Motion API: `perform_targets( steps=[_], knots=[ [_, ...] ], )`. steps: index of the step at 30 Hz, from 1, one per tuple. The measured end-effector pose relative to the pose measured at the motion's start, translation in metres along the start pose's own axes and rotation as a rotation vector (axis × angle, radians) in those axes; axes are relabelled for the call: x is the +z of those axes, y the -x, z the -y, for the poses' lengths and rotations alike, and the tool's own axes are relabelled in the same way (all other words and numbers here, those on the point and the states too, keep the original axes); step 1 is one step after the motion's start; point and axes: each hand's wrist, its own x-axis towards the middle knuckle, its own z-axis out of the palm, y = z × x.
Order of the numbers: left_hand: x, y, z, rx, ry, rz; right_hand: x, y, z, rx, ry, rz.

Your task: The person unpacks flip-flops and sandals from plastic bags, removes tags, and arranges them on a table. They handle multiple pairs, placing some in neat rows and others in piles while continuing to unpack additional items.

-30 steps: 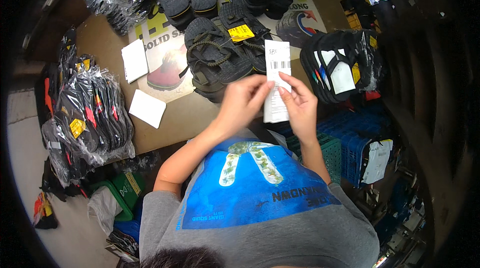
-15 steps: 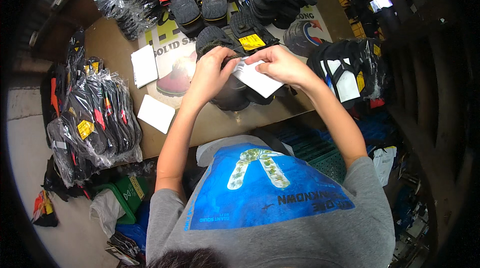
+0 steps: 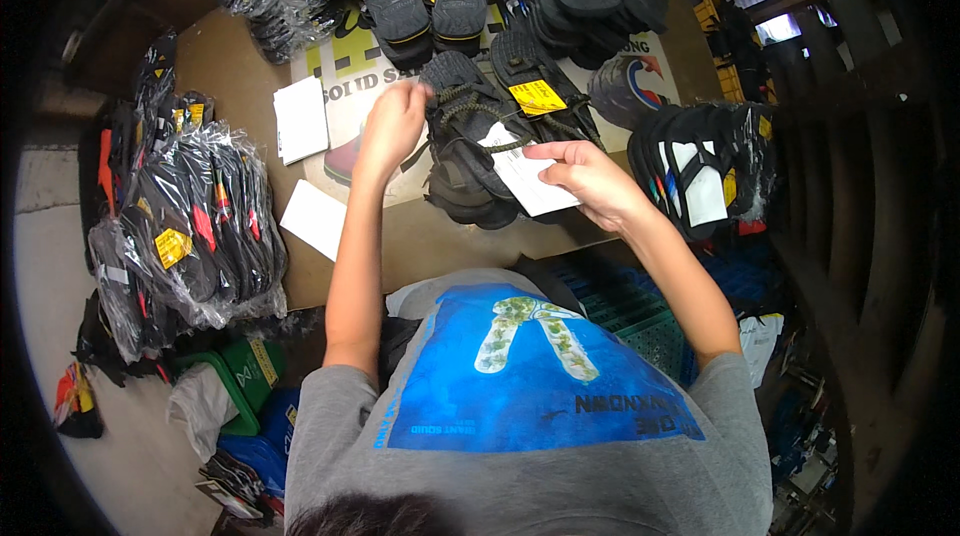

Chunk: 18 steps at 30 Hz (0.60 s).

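My right hand (image 3: 592, 184) pinches a white card (image 3: 528, 176) between thumb and fingers. The card lies over the straps of a dark sandal (image 3: 460, 126) on the table. Just left of that sandal, my left hand (image 3: 396, 126) is raised with its fingers closed together; whatever they may pinch is too small to make out. A matching sandal (image 3: 535, 76) with a yellow tag (image 3: 537, 97) lies to the right, partly overlapped. More dark footwear sits beneath the near end of the first sandal.
White cards (image 3: 301, 120) lie on the table (image 3: 390, 261) at left, with another white card (image 3: 314, 220) nearer me. Plastic-wrapped sandals (image 3: 205, 226) crowd the left edge. Striped sandals (image 3: 455, 6) stand behind, and bundled flip-flops (image 3: 690, 171) at right. A green crate (image 3: 240, 376) is below left.
My left hand has drawn away from the card and sandal strap toward the left. My right hand keeps the card, now lower and closer to me, and the sandal straps show.
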Motion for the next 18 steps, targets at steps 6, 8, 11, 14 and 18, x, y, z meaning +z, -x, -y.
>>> perform_targets(
  steps=[6, 8, 11, 14, 18],
  knots=[
    [0.010, -0.024, 0.023, -0.247, 0.396, 0.631, 0.013, -0.021, 0.004, -0.030, -0.347, 0.046],
    [0.012, -0.031, 0.024, -0.065, 0.519, 0.610, 0.007, -0.024, 0.006, 0.010, -0.388, 0.042],
    [0.011, -0.038, 0.025, 0.086, 0.552, 0.738, -0.002, -0.027, 0.007, 0.048, -0.469, 0.051],
    [0.018, -0.042, 0.027, -0.082, 0.656, 0.785, -0.004, -0.030, 0.006, 0.072, -0.436, 0.038],
    [0.042, -0.053, 0.029, 0.038, 0.446, 0.754, 0.003, -0.029, 0.007, 0.023, -0.364, 0.113]
  ],
)
